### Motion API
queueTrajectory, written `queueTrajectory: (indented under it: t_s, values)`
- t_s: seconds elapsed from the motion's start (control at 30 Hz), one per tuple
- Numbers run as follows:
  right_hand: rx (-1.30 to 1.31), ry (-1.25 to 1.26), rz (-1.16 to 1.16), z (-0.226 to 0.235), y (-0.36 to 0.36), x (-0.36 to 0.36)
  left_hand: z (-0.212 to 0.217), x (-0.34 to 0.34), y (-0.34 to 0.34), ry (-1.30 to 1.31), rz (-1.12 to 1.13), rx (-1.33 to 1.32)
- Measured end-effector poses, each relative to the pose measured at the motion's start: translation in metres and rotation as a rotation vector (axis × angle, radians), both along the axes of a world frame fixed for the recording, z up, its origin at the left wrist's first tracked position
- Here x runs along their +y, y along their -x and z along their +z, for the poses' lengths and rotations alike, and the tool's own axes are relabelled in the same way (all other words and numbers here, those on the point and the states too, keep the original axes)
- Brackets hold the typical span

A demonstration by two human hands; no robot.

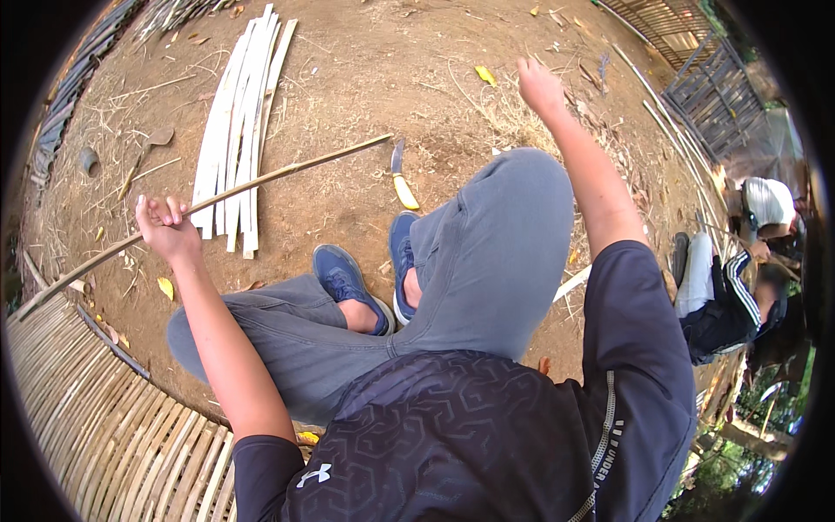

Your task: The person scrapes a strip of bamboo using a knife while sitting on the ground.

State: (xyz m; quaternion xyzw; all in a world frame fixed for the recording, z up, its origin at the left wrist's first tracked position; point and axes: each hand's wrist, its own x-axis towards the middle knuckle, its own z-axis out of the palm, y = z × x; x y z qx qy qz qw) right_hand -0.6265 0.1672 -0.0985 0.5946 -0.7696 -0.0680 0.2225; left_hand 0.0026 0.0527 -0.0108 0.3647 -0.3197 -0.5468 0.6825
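Note:
My left hand (pixel 167 228) is closed around a long, thin bamboo stick (pixel 287 169). The stick slants from the lower left up toward the middle, its far end close to a knife on the ground. That knife (pixel 401 178) has a dark curved blade and a yellowish handle, and lies apart from both hands, ahead of my shoes. Out to the far right, my right hand (pixel 541 89) is raised with its fingers curled closed; whatever is in them, if anything, is hidden. Beyond the stick lies a bundle of pale split bamboo strips (pixel 233 126), partly crossed by it in view.
A slatted bamboo platform (pixel 130 418) borders the lower left. Dark poles (pixel 70 113) lie at the far left. Two people (pixel 739 278) are at the right, near long poles (pixel 674 130) and a lattice panel (pixel 718 91). Dry leaves and straw litter the dirt ground.

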Motion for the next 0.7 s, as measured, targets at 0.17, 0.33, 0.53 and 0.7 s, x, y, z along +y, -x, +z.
queueTrajectory:
  t_s: [0.17,0.33,0.53,0.7]
  values:
    - [0.029,-0.453,0.269,-0.112,-0.046,0.028,-0.002,-0.002,-0.003,-0.005,-0.012,0.012]
    - [0.045,-0.788,0.304,-0.024,-0.055,-0.026,-0.004,-0.005,-0.006,-0.002,-0.017,0.0]
    - [-0.76,-0.307,-0.203,0.081,-0.053,-0.093,-0.001,-0.004,0.004,-0.023,0.051,-0.014]
    - [-1.014,-0.283,-0.051,0.028,-0.141,-0.115,0.003,-0.011,0.006,-0.124,0.171,-0.032]
